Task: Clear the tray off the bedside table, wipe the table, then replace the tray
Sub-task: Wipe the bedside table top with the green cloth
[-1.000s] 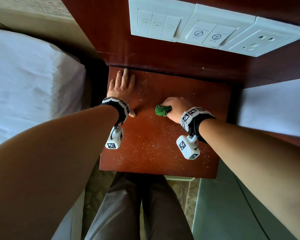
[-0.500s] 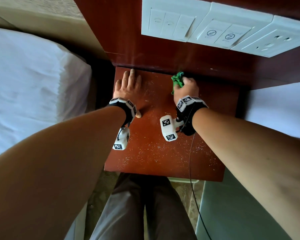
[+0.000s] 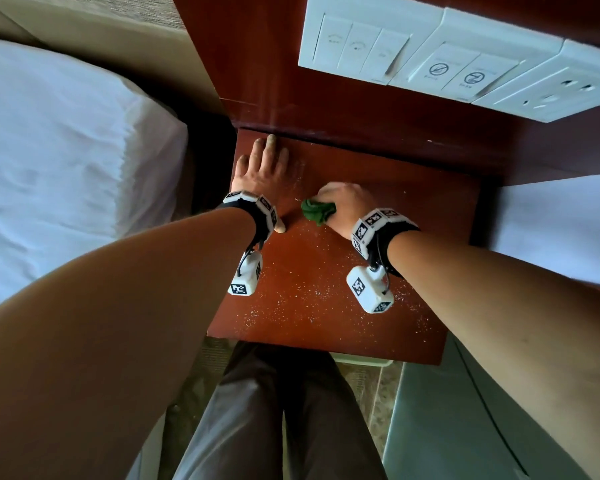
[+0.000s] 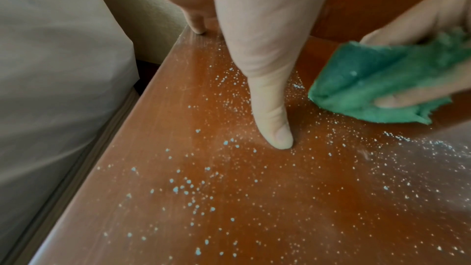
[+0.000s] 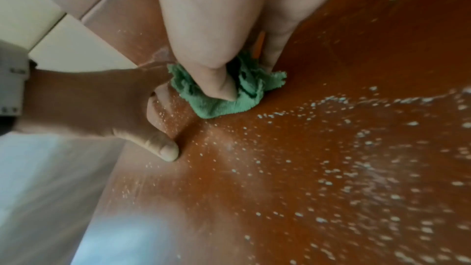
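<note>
The reddish-brown bedside table (image 3: 326, 306) is sprinkled with white specks, mostly near its front half. My right hand (image 3: 340, 206) grips a bunched green cloth (image 3: 317, 212) and presses it on the table top just right of my left hand. In the right wrist view the cloth (image 5: 229, 96) bulges out under the curled fingers. My left hand (image 3: 262, 171) lies flat on the table's back left corner, fingers straight, thumb (image 4: 275, 126) spread toward the cloth (image 4: 382, 80). No tray is in view.
A white pillow and bed (image 3: 66, 161) lie left of the table. A wooden wall panel behind carries white switches and a socket (image 3: 447, 60). A white surface (image 3: 561, 223) lies to the right, a pale green one (image 3: 465, 427) at lower right. My legs (image 3: 274, 410) stand in front.
My right hand has swept the cloth from the table's back edge forward and left, close to my left thumb. The left hand has stayed flat in place.
</note>
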### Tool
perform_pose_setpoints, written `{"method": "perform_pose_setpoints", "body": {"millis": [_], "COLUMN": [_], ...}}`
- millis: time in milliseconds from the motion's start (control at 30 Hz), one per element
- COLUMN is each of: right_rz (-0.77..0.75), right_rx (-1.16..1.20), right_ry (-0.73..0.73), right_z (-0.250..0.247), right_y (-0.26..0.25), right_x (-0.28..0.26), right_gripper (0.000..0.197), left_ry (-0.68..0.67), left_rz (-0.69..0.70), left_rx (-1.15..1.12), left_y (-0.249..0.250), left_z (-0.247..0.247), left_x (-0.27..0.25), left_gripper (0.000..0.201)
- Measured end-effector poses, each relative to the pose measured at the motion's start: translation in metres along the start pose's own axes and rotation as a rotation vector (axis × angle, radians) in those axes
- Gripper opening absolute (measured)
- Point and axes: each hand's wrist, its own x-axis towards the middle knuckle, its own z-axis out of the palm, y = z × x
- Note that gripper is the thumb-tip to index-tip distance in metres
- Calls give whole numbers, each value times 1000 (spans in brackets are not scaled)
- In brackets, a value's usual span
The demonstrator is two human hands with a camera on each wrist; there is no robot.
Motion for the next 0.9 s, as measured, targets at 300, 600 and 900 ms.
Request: {"method": "perform_pose_setpoints", "body": {"millis": [300,600,900], "right_rz": [295,559,419], "right_rx": [320,318,233], "right_ry": [173,477,473], "right_z": [-32,-6,4], "right_y": [0,-20,-29], "right_x": [3,39,43], "right_gripper": [19,28,20], "left_ry": [25,-30,-51], "left_rz": [33,24,16], "left_rx": [-53,48,54], "left_y": [-12,-35,-32], "left_z": [-1,1,-2], "left_x": [0,-2,-3], "left_gripper": [157,159,159]}}
